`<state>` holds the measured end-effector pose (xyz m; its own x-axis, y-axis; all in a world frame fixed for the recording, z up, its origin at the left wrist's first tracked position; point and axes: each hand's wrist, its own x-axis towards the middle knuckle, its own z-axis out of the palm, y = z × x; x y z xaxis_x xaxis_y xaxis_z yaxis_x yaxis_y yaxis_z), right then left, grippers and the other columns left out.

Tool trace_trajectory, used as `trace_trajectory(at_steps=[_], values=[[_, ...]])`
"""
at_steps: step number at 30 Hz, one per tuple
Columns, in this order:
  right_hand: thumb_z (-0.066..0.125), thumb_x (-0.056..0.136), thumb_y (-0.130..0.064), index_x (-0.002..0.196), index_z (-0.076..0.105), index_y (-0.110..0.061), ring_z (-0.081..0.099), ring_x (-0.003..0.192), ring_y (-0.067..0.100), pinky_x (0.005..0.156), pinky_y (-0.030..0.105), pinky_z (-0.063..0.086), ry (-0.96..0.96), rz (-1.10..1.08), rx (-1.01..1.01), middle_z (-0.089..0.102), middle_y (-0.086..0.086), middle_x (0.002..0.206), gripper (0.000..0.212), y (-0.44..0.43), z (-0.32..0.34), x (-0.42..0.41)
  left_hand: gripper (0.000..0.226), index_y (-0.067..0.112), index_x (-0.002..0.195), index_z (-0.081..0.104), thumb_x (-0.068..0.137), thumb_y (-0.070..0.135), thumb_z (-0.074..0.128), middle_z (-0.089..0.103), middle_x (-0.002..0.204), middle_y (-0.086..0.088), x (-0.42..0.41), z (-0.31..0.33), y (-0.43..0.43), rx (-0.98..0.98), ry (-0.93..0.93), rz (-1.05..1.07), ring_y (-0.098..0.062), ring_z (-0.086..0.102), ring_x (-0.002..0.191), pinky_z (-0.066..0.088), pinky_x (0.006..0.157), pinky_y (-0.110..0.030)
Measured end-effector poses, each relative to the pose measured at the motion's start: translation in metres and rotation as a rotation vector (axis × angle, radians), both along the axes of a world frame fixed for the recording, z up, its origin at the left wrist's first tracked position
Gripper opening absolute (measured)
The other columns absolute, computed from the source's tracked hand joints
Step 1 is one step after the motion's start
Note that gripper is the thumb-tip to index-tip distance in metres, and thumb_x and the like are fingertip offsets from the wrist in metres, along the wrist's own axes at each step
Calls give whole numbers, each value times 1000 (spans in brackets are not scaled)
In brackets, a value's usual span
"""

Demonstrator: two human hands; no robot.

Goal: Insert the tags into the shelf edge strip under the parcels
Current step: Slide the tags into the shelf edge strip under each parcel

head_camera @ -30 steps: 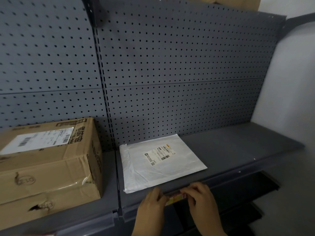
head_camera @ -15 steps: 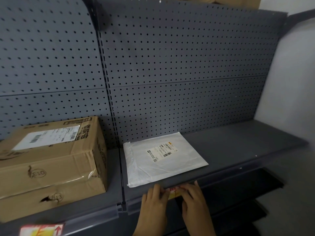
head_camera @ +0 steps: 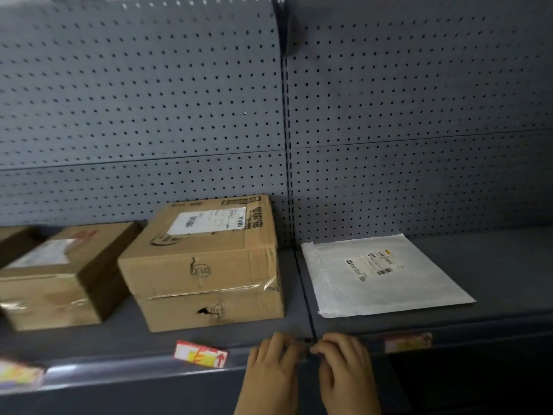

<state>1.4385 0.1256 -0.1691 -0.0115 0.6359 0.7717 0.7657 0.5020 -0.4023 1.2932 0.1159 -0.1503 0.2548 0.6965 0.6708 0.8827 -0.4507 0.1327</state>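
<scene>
Grey pegboard (head_camera: 179,100) backs the shelf (head_camera: 269,333), and both hands sit at its front edge strip (head_camera: 134,369), right where two shelf sections meet. Left hand (head_camera: 270,369) and right hand (head_camera: 344,372) rest with fingers (head_camera: 281,344) curled loosely on the strip, tips nearly touching; whether they pinch anything I cannot tell. One red-and-yellow tag (head_camera: 201,354) sits in the strip just left of the fingers, below the taped cardboard box (head_camera: 206,265). Another tag (head_camera: 408,342), blurred, sits just right of them, under the white mailer (head_camera: 386,277). A third tag (head_camera: 19,374) shows far left.
</scene>
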Motion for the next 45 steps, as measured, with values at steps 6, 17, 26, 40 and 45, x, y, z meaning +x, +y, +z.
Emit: trace_trajectory(at_steps=[6,17,26,40,45], values=[[54,61,-16,85,53,-37,50,82,6,68,19,37,-27,107,-51,53,-16,92,32,-2,-3,-100,26,31,91,47,67,22,43,42,87,9,-111,-12,-18,31,-17,26,-11,52,57,36,49,-21],[69,66,-31,81,55,-38,45,81,6,62,18,41,-68,58,-226,47,-19,89,22,-3,-9,-157,27,29,96,51,73,22,63,56,88,5,-191,7,4,-115,-206,14,-14,56,68,47,52,-25],[85,55,-10,72,42,-37,46,69,5,58,9,26,-196,100,-342,50,-14,72,53,-1,8,-153,8,31,77,54,80,30,47,54,76,13,-190,-5,8,-168,-318,-60,-3,51,65,41,54,-16],[85,35,-2,64,55,-30,35,72,8,59,8,19,-348,100,-281,54,-11,70,51,5,7,-137,20,25,55,61,61,21,42,52,58,4,-171,-11,3,13,63,84,-16,45,58,25,57,-25],[87,39,-4,67,62,-29,41,71,9,53,20,39,-272,86,-269,56,-8,71,45,2,0,-136,25,24,58,63,61,21,38,51,63,0,-165,-16,3,21,68,160,-16,35,65,36,50,-24]])
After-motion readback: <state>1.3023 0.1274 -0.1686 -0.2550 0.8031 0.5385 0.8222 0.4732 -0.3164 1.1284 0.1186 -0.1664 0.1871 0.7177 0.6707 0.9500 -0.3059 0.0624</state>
